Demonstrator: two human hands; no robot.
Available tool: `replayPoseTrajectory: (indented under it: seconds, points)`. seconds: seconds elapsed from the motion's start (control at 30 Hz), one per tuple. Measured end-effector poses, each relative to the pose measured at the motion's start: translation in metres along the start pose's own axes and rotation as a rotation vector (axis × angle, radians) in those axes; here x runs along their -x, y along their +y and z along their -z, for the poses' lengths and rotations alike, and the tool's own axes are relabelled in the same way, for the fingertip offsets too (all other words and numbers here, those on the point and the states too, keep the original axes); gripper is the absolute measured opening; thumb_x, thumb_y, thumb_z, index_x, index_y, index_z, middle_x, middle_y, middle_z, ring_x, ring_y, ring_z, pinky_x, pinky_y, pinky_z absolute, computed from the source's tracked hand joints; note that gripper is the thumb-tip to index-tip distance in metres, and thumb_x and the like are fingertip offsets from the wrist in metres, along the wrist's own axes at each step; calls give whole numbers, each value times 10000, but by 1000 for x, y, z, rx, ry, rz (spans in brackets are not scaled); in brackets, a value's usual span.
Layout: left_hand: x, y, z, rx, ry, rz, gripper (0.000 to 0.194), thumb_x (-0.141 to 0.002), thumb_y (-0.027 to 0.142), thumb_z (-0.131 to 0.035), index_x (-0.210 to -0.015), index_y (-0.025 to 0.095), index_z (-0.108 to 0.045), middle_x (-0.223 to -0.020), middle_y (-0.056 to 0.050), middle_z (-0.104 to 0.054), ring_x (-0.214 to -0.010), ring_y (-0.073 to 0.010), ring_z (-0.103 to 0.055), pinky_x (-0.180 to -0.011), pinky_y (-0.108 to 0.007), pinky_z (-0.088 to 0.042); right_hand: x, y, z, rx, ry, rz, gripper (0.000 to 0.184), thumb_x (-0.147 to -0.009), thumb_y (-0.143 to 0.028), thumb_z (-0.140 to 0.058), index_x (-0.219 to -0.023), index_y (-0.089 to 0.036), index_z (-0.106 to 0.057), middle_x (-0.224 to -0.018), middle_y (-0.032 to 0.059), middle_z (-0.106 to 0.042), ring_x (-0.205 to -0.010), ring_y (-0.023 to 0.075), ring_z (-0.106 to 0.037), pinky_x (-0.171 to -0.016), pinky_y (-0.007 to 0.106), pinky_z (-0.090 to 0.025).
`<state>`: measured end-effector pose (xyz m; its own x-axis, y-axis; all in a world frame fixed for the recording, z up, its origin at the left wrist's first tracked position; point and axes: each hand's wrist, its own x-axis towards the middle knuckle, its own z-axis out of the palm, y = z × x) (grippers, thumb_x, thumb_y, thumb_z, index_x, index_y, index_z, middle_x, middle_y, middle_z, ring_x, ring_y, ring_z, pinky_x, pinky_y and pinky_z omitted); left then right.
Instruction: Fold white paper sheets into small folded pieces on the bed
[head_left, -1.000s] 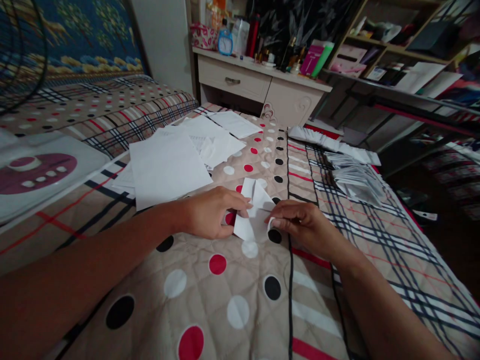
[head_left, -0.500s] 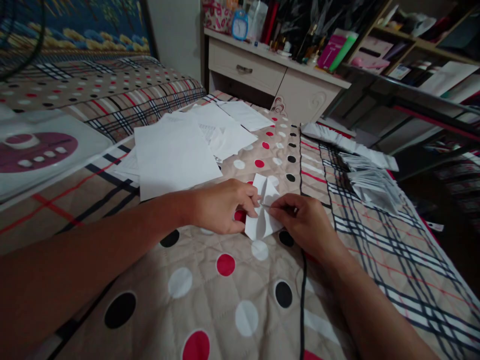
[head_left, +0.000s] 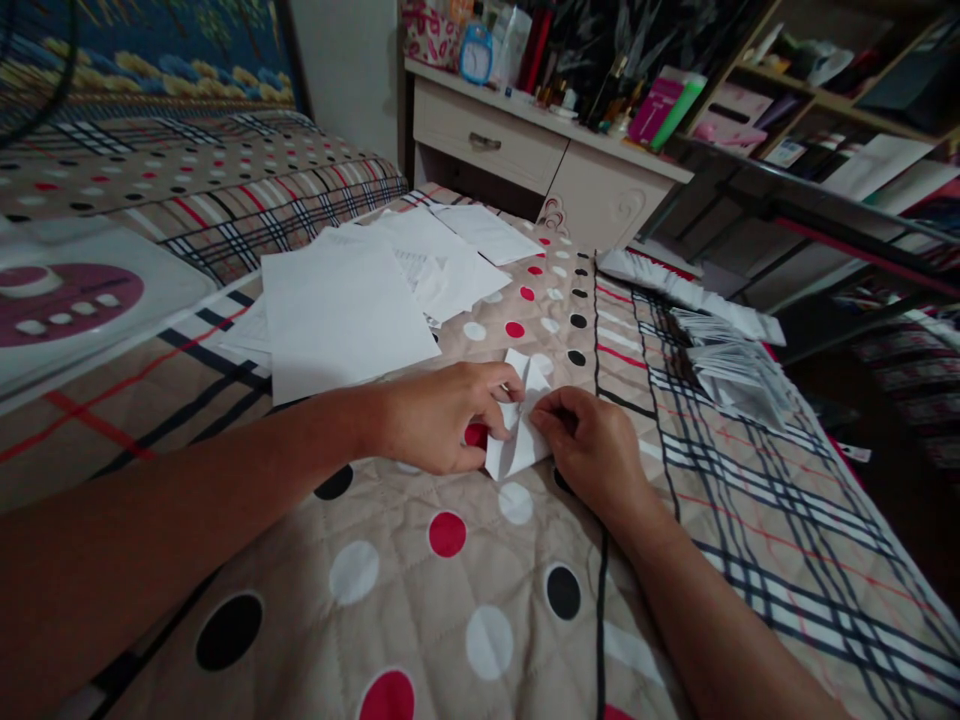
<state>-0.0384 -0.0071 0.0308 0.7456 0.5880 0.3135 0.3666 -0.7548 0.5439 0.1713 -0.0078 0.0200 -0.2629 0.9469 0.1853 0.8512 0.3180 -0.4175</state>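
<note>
Over the beige quilted bedspread with red, black and white dots (head_left: 420, 590), the person is leaning both forearms in toward one small, creased, folded piece of white paper (head_left: 529, 448). It is lying right between the two hands, well within reach of both. The left hand (head_left: 439, 415) is resting half spread, its fingers curling down onto the paper's left part while the thumb is sitting apart, near the lower left edge; I'd guess those fingertips are pinning the paper so that it isn't skating over the soft, padded cloth. The right hand (head_left: 589, 435) is pinching the paper's right side between thumb and fingertips, probably because so thin an edge is needing a fine grip.

Beyond the left forearm, a large blank white sheet (head_left: 341, 325) is lying over overlapping white sheets with faint print (head_left: 416, 265), seemingly handy for that side. Across on the right, a fanned stack of folded white papers (head_left: 742, 382) is lying just beside a long row of overlapping white paper pieces (head_left: 690, 290), near the bed's edge, perhaps so that the middle is leaving room for working.
</note>
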Motion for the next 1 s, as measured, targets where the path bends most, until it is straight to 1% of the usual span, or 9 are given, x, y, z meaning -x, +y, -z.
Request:
replayPoseTrajectory:
  seconds: [0.13, 0.3, 0.67, 0.8, 0.9, 1.0]
  points:
    - [0, 1, 1, -15, -47, 19, 165, -711, 122, -675, -841, 165, -765, -1159, -108, -571, -1010, -202, -610, -903, -311, -495, 0, -3, -2, 38, 39, 5, 106, -805, -247, -587, -774, -198, -676, -686, 16, -664, -601, 152, -553, -571, 256, -317]
    - [-1, 0, 1, -22, -57, 28, 181, -708, 113, -674, -855, 164, -767, -1165, -113, -569, -1015, -207, -607, -915, -323, -488, 1, -4, -2, 54, 59, 24, 93, -797, -247, -601, -753, -201, -670, -665, 6, -648, -596, 146, -541, -567, 253, -306]
    - [-1, 2, 3, -37, -74, 45, 193, -707, 103, -672, -860, 167, -770, -1167, -109, -572, -1014, -197, -607, -924, -315, -484, 1, -1, -5, 3, 91, 56, 99, -790, -242, -604, -736, -188, -666, -677, 11, -654, -597, 138, -546, -560, 244, -311]
    - [-1, 2, 2, -46, -83, 58, 192, -711, 102, -668, -858, 172, -770, -1179, -106, -571, -1001, -192, -615, -922, -315, -483, 1, -2, -4, 20, 82, 59, 106, -794, -245, -599, -738, -187, -667, -685, 16, -663, -600, 141, -552, -560, 246, -312]
    - [-1, 2, 2, -34, -75, 41, 180, -715, 105, -659, -841, 172, -767, -1190, -107, -576, -1005, -191, -617, -915, -311, -486, 0, -4, -4, 46, 75, 57, 103, -788, -253, -604, -737, -191, -670, -690, 17, -670, -603, 146, -558, -561, 250, -312]
    - [0, 2, 5, -32, -82, 19, 210, -701, 84, -638, -848, 169, -762, -1192, -107, -595, -1006, -194, -619, -920, -313, -484, -2, -7, -4, 83, 57, 35, 106, -783, -254, -598, -744, -195, -678, -687, 20, -677, -597, 151, -565, -559, 255, -310]
